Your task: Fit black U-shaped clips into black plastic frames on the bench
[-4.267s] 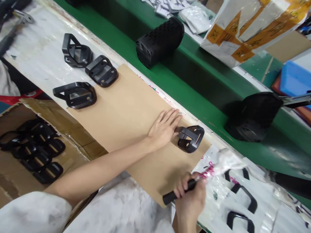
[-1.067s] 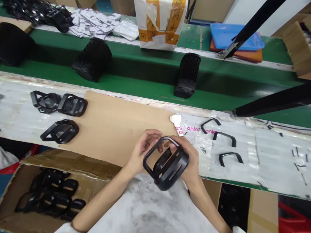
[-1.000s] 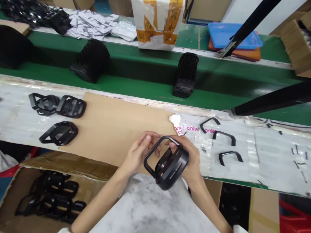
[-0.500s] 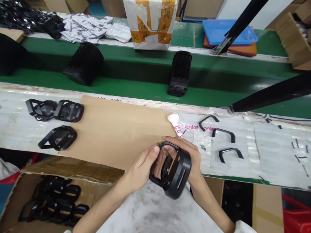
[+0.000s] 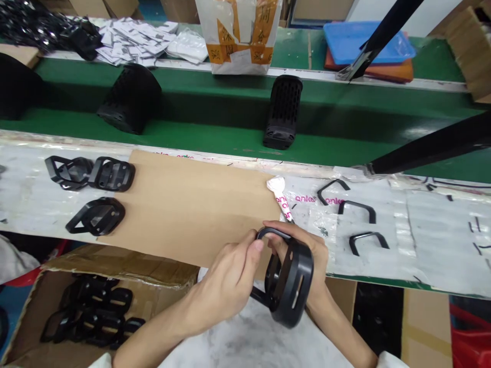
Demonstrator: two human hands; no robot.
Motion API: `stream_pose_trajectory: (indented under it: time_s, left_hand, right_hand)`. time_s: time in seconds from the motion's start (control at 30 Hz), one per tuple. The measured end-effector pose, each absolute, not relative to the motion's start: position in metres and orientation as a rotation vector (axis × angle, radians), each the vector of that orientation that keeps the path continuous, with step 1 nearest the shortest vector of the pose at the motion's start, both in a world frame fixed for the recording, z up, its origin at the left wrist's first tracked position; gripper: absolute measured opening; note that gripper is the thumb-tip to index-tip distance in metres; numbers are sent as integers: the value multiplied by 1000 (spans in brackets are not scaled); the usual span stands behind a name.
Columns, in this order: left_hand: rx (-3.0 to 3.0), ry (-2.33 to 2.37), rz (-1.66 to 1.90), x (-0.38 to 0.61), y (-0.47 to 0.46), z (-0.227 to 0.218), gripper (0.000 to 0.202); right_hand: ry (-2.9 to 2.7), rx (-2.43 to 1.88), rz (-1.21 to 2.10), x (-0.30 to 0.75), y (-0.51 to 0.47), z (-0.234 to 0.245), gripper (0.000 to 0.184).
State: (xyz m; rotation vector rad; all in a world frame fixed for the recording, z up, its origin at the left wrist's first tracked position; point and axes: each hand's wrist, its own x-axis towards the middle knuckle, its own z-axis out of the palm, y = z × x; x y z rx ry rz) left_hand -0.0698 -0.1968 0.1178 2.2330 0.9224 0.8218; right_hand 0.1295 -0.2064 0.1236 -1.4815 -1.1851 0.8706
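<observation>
A black plastic housing with a looped handle [image 5: 293,286] is held tilted between my two hands, in front of my body. My left hand [image 5: 230,271] is closed on the handle loop, thumb and fingers pinching its upper left part. Around the back and right side of the housing, my right hand [image 5: 316,255] is wrapped, partly hidden by it. Just beyond my hands lies a tool wrapped in white and pink plastic [image 5: 282,197]. To the right, black U-shaped handle strips [image 5: 356,207] rest on the table.
Brown cardboard [image 5: 199,204] covers the middle of the table. More black housings [image 5: 97,216] sit at its left end. A cardboard box [image 5: 161,301] with several similar parts stands below left. Black perforated cases [image 5: 284,112] stand on the green conveyor; a dark post [image 5: 433,145] slants at right.
My hands and the housing have shifted slightly right and down in view. The left fingers have come further over the handle loop, hiding more of it.
</observation>
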Motion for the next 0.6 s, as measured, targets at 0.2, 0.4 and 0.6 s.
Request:
stream_pose_trajectory:
  time_s: [0.2, 0.4, 0.6]
  left_hand:
    - [1297, 916, 536, -45, -172, 115, 49]
    - [862, 868, 666, -69, -154, 104, 46]
    - [1006, 1369, 1108, -181, -129, 121, 45]
  right_hand:
    - [-1314, -1451, 971, 142, -193, 115, 17]
    - [-1657, -1387, 1051, 157, -182, 86, 48]
    - [-1602, -1617, 844, 191, -189, 25, 37]
